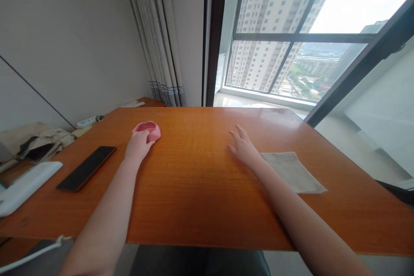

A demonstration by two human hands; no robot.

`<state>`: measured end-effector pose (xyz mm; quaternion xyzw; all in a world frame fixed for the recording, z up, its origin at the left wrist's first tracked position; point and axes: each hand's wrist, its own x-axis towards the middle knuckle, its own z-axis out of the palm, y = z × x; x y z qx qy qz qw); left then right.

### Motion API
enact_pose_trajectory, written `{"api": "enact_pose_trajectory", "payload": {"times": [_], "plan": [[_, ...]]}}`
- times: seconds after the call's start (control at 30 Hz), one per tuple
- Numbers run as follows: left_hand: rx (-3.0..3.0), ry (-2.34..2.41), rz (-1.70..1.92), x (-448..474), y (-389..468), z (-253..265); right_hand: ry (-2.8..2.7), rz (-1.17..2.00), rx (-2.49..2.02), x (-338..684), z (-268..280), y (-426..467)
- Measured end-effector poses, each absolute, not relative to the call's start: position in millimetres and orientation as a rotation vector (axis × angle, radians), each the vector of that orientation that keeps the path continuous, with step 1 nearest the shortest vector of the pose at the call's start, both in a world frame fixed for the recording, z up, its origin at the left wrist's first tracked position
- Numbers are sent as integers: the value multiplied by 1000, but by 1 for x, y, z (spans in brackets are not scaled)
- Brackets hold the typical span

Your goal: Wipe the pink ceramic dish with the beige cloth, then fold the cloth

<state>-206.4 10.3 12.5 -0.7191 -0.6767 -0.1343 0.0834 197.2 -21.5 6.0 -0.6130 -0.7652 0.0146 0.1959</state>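
Observation:
A small pink bowl-like dish [155, 130] with an uneven rim sits on the left side of the wooden table. My left hand [138, 144] grips its near rim, with the fingers partly inside and the thumb at its right. Over the right half of the table, my right hand [243, 147] is open with its fingers spread, holding nothing. Just right of that hand lies a flat, light grey cloth [293, 168], partly covered by my right forearm.
A black phone-like slab [87, 168] lies on the table [187, 189] left of my left arm. Beyond it are a white rounded device [30, 185], bunched fabric [42, 140] and a power strip [87, 121]. A white cable [39, 252] hangs by the front edge. Windows stand behind.

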Motion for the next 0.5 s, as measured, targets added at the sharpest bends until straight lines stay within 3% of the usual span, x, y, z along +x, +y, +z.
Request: {"api": "enact_pose_trajectory", "payload": {"times": [0.1, 0.27, 0.37, 0.5], "plan": [[-2107, -2080, -389, -212, 10, 9, -2031, 56, -2119, 231, 17, -19], [-2143, -2099, -400, -213, 8, 10, -1982, 420, -2629, 294, 34, -22], [-2099, -2108, -439, -209, 5, 12, -2005, 568, -2660, 307, 40, -26], [-2012, -1915, -752, -174, -6, 24, -2162, 742, -2403, 276, 38, -26]]}}
